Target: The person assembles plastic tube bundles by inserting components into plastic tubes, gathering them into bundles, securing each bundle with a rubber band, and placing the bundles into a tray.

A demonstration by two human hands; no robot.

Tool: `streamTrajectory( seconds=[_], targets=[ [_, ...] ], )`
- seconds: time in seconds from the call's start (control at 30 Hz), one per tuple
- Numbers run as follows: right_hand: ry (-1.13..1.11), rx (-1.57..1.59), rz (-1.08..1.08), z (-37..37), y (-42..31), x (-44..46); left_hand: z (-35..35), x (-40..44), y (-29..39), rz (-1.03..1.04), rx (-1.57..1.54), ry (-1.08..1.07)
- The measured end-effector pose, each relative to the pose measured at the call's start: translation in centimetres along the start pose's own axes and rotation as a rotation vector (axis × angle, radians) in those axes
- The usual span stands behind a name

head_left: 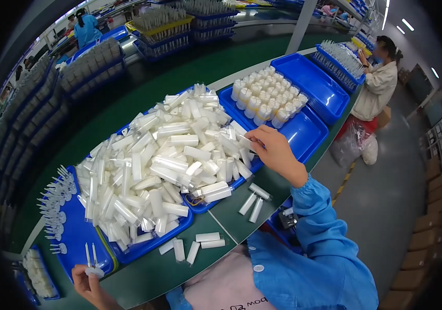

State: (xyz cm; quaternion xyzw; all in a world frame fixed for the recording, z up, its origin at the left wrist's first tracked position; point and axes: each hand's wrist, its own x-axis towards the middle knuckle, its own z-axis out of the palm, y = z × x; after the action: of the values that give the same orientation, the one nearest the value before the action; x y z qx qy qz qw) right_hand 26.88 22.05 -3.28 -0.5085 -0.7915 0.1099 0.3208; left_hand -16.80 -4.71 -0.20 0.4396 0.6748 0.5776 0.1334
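Observation:
My left hand (93, 289) is closed on a white part with a round disc base and two upright prongs (94, 269), at the near corner of a blue tray (71, 217). Similar pronged parts (58, 206) stand in rows along that tray's far side. My right hand (278, 155) is closed at the right side of a large heap of white tubes with clear ends (169, 160). Its thumb and fingertips pinch one white tube (245, 142), partly hidden by the fingers. The heap fills blue trays in front of me.
Several loose tubes (255, 201) lie on the green table (143, 279) near me. White capped cylinders (270, 93) stand in a blue tray (306, 137) at right, beside stacked blue trays (314, 77). A co-worker (378, 82) sits farther right. Loaded racks (24, 108) stand at left.

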Motion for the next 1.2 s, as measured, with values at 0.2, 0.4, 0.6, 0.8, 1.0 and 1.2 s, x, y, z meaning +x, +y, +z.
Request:
streamTrajectory(
  seconds=[0.2, 0.4, 0.6, 0.8, 1.0, 1.2],
  targets=[
    [-0.048, -0.241, -0.026, 0.8, 0.5, 0.3, 0.6, -0.8, -0.6, 0.018, -0.103, -0.018],
    [0.037, -0.014, 0.074, 0.5, -0.6, 0.2, 3.5, -2.3, -0.4, 0.026, -0.232, -0.076],
    [0.171, 0.297, 0.073, -0.4, -1.1, -0.4, 5.6, -4.0, 1.4, -0.126, -0.427, -0.197],
    [0.319, 0.417, 0.14, -0.5, -2.6, -1.4, 7.2, -4.8, 2.2, -0.132, -0.449, -0.239],
    [0.028, 1.325, 0.262, -1.3, -8.4, -5.7, 10.0, -6.4, 5.3, -0.211, -0.415, -0.349],
    [-0.317, 1.493, 0.269, 0.9, -12.4, -7.7, 12.1, -6.4, 7.0, -0.137, -0.373, -0.599]
  ],
)
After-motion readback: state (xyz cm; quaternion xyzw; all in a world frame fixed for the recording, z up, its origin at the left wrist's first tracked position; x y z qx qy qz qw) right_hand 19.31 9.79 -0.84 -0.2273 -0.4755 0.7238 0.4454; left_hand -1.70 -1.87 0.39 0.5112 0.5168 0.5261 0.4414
